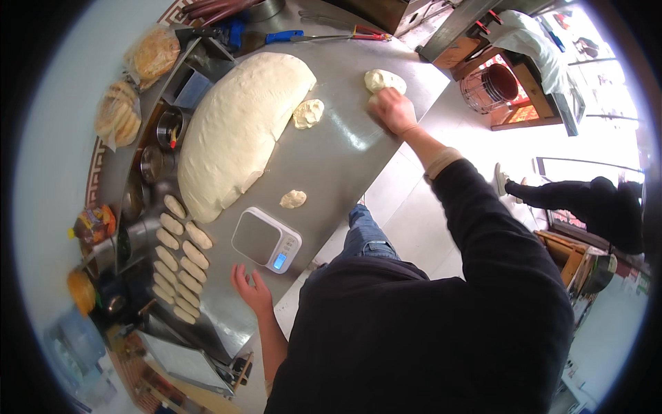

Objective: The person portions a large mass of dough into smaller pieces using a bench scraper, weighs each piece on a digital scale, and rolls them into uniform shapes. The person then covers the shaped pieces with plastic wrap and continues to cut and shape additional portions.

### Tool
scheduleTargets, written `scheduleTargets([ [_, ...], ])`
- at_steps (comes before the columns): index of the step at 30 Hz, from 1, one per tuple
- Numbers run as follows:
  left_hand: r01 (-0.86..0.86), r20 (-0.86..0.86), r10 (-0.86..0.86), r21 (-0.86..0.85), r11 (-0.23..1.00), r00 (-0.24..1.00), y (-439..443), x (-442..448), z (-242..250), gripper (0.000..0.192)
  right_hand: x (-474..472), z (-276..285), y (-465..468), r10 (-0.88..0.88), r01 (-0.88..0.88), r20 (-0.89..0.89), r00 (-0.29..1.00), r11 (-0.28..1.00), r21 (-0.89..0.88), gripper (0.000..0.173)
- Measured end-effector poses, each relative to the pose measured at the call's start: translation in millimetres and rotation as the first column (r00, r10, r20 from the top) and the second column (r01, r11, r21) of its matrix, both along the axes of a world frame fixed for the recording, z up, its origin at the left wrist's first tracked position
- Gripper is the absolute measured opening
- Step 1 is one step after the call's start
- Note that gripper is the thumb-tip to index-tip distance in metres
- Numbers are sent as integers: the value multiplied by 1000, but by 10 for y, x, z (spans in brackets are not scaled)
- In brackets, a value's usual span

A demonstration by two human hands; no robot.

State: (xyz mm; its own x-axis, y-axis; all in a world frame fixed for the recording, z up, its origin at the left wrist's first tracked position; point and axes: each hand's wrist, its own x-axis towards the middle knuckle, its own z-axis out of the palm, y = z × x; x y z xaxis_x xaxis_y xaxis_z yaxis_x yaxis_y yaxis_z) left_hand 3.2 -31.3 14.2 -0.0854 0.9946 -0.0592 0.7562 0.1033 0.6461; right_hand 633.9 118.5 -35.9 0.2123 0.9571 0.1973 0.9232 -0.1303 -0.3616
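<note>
My right hand [394, 109] presses on a lump of dough [384, 80] near the right end of the metal worktop [336, 150]; part of the dough is hidden beneath the fingers. Over the worktop's near edge, my left hand [252, 286] is empty with fingers apart, beside a white digital kitchen scale [258, 238] with nothing on its plate. A huge mass of dough [238, 129] spreads across the middle. Next to it lies a small dough piece [309, 114], and another dough piece [293, 199] rests above the scale. Shaped dough rolls [189, 282] lie in rows to the left.
A blue-handled tool [284, 37] and a whisk [323, 20] lie at the far edge. Metal containers [170, 127] and bagged flatbreads [119, 114] line the left side. A wire basket [486, 90] stands beyond the worktop; a person in dark clothes [584, 204] is at the right.
</note>
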Motion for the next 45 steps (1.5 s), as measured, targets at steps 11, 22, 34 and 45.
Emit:
scheduleTargets([
  [11, -206, 212, 245, -188, 960, 946, 76, -20, -549, 57, -3005, 935, -194, 405, -549, -581, 706, 831, -88, 45],
  [22, -203, 458, 139, 92, 975, 878, -257, -179, -845, 51, -3626, 594, -394, 602, -664, -395, 694, 748, -27, 52],
  [34, -287, 630, 281, -94, 953, 724, -23, -304, -681, 35, -2638, 658, -405, 136, -330, -550, 824, 905, -270, 24],
  [45, -31, 331, -44, 220, 975, 943, 510, 77, 63, 55, -2972, 719, -253, 578, -630, -271, 770, 756, -177, 40],
])
